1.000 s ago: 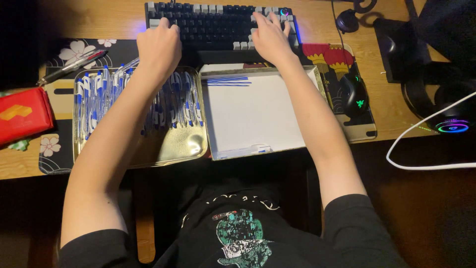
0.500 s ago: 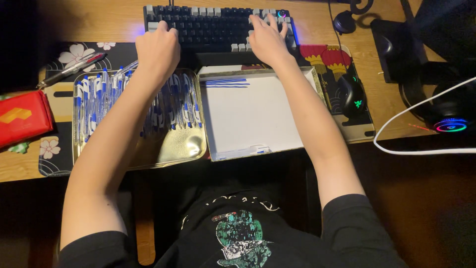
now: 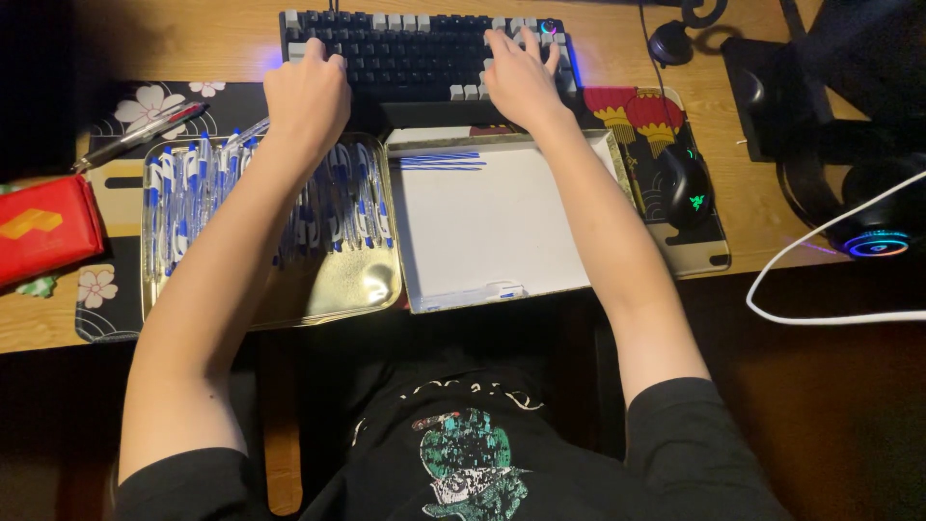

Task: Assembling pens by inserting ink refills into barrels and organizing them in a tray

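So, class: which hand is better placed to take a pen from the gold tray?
Probably the left hand: it rests on the keyboard just above the gold tray of pens; the right hand lies beyond the white box.

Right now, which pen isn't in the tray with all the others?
The red-and-silver pen lying alone on the flowered mat, left of the gold tray. The others are blue-and-white pens lined up in that tray.

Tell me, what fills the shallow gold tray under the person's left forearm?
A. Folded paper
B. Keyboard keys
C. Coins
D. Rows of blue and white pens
D: the gold tray holds rows of blue and white pens, lying side by side beneath the forearm, while the left hand rests on the keyboard.
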